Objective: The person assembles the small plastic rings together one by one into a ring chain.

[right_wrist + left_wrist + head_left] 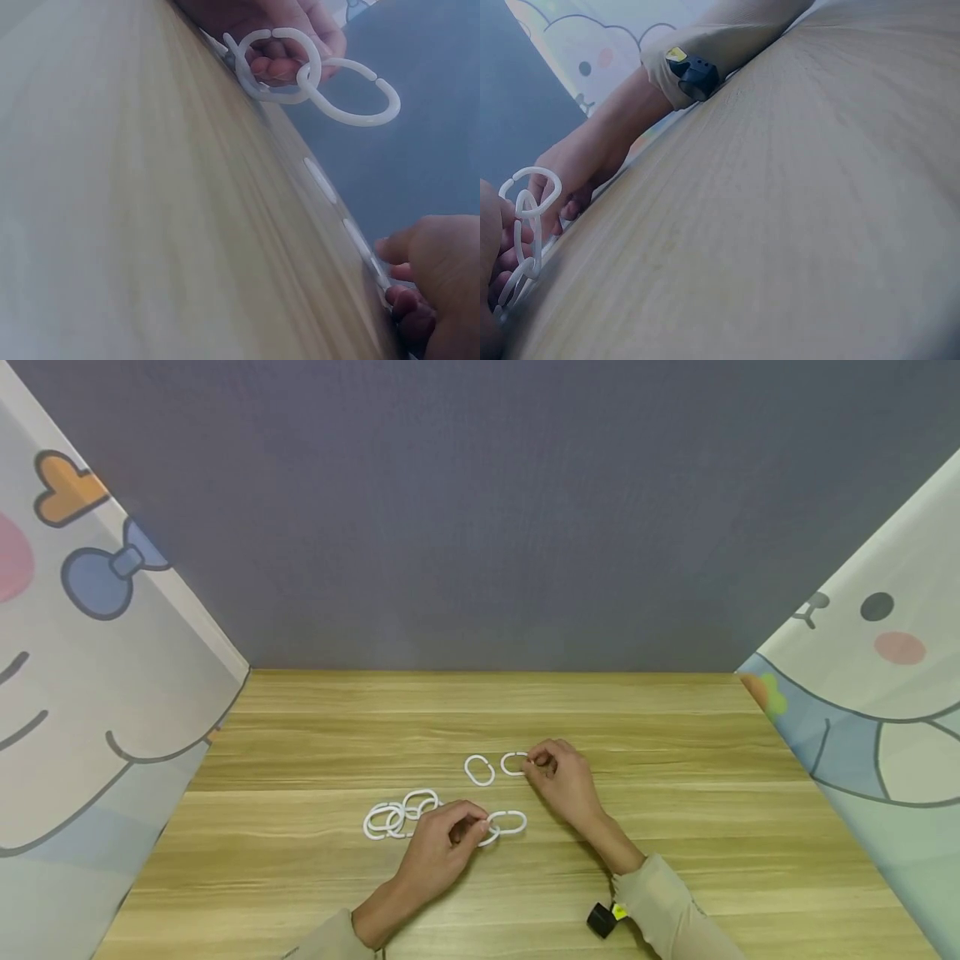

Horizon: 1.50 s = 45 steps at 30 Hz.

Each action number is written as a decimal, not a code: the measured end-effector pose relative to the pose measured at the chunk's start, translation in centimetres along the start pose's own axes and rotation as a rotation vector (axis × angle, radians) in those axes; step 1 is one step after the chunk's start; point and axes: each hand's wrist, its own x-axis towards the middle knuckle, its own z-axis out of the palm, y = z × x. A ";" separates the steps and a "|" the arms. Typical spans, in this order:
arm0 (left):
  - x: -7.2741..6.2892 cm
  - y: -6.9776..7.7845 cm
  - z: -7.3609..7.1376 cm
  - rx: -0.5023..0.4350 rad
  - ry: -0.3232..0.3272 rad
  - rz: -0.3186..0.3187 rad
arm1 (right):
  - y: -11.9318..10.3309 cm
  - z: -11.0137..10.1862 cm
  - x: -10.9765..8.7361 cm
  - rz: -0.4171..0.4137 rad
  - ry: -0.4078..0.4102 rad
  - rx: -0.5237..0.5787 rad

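My left hand [444,843] pinches a chain of white plastic links near its right end. Two joined links [512,822] stick out past the thumb and index finger, one looped through the other. The rest of the chain [385,821] trails on the table left of the hand, partly hidden behind it. Farther back, my right hand [562,779] has thumb and index finger at the right end of a loose white link [512,764], covering that end. The right wrist view shows this link [360,244] flat on the table between the fingertips.
Another loose oval link [480,771] lies just left of the one at the right hand. The wood-grain table [315,718] meets a grey panel [480,527] at the back. Cartoon-printed panels stand at both sides. A small black camera [602,920] sits at the right cuff.
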 end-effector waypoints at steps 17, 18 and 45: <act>0.0 0.0 0.0 0.011 0.005 0.008 | -0.2 0.4 0.3 0.002 -0.012 -0.057; 0.0 0.0 0.0 0.010 0.006 0.009 | -0.1 0.4 0.2 -0.005 -0.012 -0.045; 0.0 0.0 0.0 0.001 0.001 -0.017 | -0.6 -0.5 -0.7 0.240 -0.014 0.548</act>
